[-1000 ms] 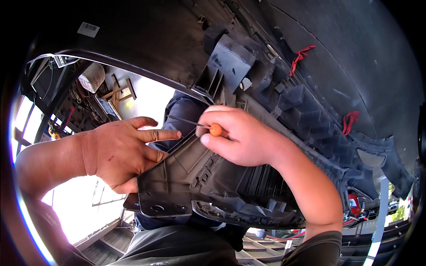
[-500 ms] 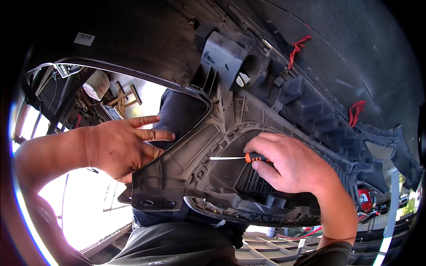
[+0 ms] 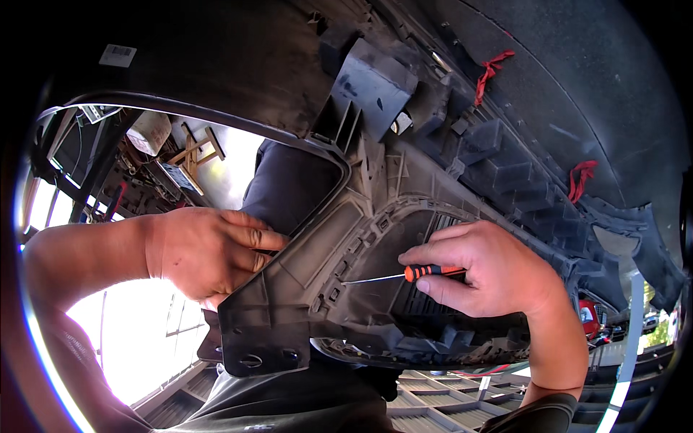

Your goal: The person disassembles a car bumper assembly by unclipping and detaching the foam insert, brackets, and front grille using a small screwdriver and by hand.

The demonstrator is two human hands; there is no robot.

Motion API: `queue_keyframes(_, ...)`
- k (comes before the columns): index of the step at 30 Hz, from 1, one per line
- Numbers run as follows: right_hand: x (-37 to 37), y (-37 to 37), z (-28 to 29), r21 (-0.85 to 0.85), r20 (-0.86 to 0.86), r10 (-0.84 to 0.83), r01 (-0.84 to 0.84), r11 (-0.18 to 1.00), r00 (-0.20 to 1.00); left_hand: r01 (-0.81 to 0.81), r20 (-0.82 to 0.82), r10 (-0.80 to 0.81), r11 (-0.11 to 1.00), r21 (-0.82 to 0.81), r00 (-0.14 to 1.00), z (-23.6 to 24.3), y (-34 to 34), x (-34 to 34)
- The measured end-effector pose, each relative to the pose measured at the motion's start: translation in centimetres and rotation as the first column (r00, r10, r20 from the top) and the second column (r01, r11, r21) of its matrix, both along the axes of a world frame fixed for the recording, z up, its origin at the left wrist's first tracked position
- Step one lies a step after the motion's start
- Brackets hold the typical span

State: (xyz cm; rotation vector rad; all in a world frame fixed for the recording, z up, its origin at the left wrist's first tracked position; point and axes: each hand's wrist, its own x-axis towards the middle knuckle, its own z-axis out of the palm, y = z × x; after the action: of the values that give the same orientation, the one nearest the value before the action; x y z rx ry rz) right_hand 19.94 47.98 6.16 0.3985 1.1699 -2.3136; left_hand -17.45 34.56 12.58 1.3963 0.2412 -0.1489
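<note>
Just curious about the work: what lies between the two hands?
Part of the dark panel and the screwdriver's shaft lie between the left hand and right hand, in the head view.

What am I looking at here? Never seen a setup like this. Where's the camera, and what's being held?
No robot here: these are a person's own bare hands. The wide, round-edged view comes from a fisheye camera worn on the head, looking down, so straight edges bend near the rim.

In front is a large, dark moulded part with ribs and slots. The right hand holds a screwdriver with an orange-and-black handle, its tip by the slots; whether it touches is unclear. The left hand is at the part's left edge, its grip partly hidden. Toward the upper right are two red strips.
</note>
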Motion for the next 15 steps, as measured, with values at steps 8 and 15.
queue_keyframes(8,0.2,-0.4,0.7,-0.048,0.03,-0.009,0.01,0.999,1.0,-0.081,-0.075,0.078,0.996,-0.034,0.994,0.6,1.2,0.7)
queue_keyframes(15,-1.0,1.2,1.3,-0.047,-0.016,0.033,-0.034,0.998,0.999,-0.04,-0.102,0.039,0.999,-0.004,0.994,1.1,1.1,0.9)
